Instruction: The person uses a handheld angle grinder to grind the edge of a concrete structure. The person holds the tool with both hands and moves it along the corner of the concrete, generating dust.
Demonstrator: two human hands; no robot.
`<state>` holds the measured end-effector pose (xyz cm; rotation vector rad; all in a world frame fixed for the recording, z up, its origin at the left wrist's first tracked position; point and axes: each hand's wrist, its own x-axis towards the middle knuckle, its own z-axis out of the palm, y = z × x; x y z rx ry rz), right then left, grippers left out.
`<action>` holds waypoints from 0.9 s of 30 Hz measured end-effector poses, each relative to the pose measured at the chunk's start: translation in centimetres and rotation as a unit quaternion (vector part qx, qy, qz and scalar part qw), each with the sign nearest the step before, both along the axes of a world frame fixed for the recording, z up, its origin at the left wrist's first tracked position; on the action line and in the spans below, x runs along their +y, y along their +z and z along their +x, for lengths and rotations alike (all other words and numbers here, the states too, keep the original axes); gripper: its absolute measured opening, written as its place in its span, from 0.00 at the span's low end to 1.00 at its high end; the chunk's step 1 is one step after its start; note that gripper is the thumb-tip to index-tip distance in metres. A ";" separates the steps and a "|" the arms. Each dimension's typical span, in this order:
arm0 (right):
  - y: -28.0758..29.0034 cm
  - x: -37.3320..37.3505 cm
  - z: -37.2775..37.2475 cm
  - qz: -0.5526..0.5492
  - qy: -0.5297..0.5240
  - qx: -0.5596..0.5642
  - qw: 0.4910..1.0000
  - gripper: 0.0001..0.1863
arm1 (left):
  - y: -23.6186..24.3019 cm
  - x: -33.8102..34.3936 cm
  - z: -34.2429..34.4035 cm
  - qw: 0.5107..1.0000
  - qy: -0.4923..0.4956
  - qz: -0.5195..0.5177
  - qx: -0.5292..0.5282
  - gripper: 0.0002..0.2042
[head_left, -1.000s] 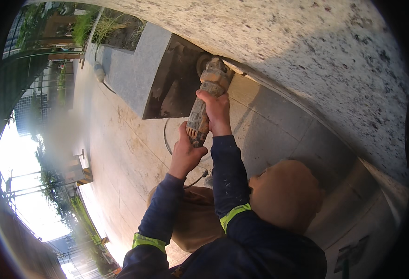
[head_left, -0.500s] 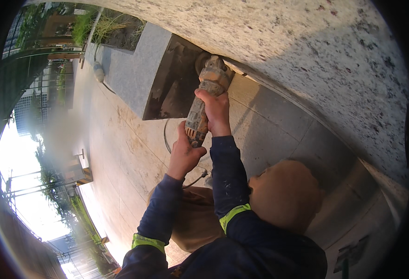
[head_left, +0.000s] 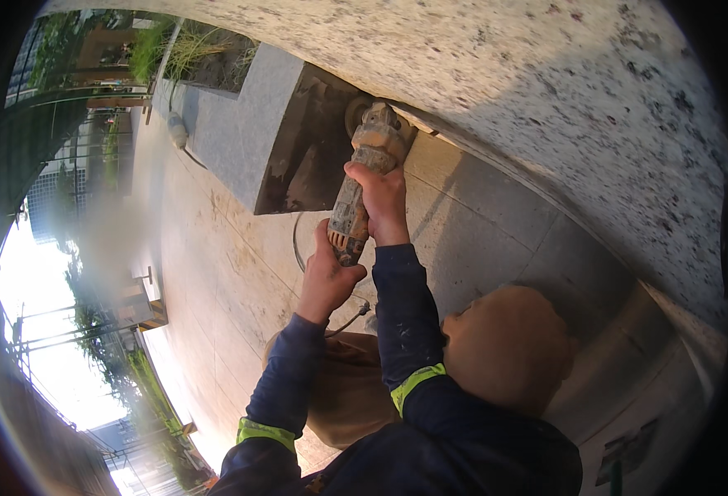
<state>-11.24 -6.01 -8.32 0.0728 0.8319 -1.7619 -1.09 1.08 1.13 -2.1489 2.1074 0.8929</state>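
A dusty orange and grey angle grinder point(head_left: 369, 153) is held in both my hands. My right hand point(head_left: 384, 200) wraps round its body just behind the orange gear head, thumb across the top. Farther back, my left hand point(head_left: 327, 277) closes round the vented rear end. The grinder's disc point(head_left: 354, 116) is at the dark end face point(head_left: 310, 157) of a grey stone block point(head_left: 244, 124), close under the speckled granite slab point(head_left: 546, 91). Whether the disc touches the stone I cannot tell.
The granite slab overhangs along the upper right. A cable point(head_left: 298, 244) runs behind the grinder over the paved floor point(head_left: 231, 281). Another cord with a pale connector point(head_left: 178, 131) lies beside the block. Grass point(head_left: 194, 50) grows in a planter at the far left. My bent knees point(head_left: 508, 347) are below.
The grinder's head and both hands have shifted very slightly down and left. My grip on the tool is the same.
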 end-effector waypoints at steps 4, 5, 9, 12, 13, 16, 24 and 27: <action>0.3 0.1 -0.2 0.005 0.021 -0.018 1.000 0.25 | 0.0 0.0 0.1 1.000 -0.009 -0.015 0.011 0.42; 0.4 0.1 -0.2 0.011 0.029 -0.022 0.999 0.25 | 0.0 0.1 0.1 1.000 -0.006 -0.014 0.012 0.42; 0.4 0.0 0.0 0.019 -0.004 -0.009 1.000 0.23 | 0.1 0.2 -0.2 1.000 0.002 -0.007 0.002 0.42; 0.3 0.0 0.1 0.025 0.007 -0.016 1.000 0.23 | 0.2 0.0 -0.2 1.000 0.005 -0.005 -0.004 0.42; 0.1 -0.2 0.1 0.025 0.013 -0.013 1.000 0.23 | 0.2 0.0 -0.2 1.000 0.004 -0.005 -0.004 0.42; -0.3 -0.3 0.3 0.030 0.010 0.005 0.999 0.23 | 0.4 0.1 -0.5 1.000 0.010 -0.005 0.002 0.42; -0.4 -0.5 0.5 0.038 0.011 0.003 0.999 0.24 | 0.3 0.1 -0.3 1.000 0.011 -0.005 0.008 0.42; -0.3 -0.5 0.7 0.043 0.003 0.005 0.999 0.24 | 0.0 0.2 0.1 1.000 0.010 -0.006 0.012 0.42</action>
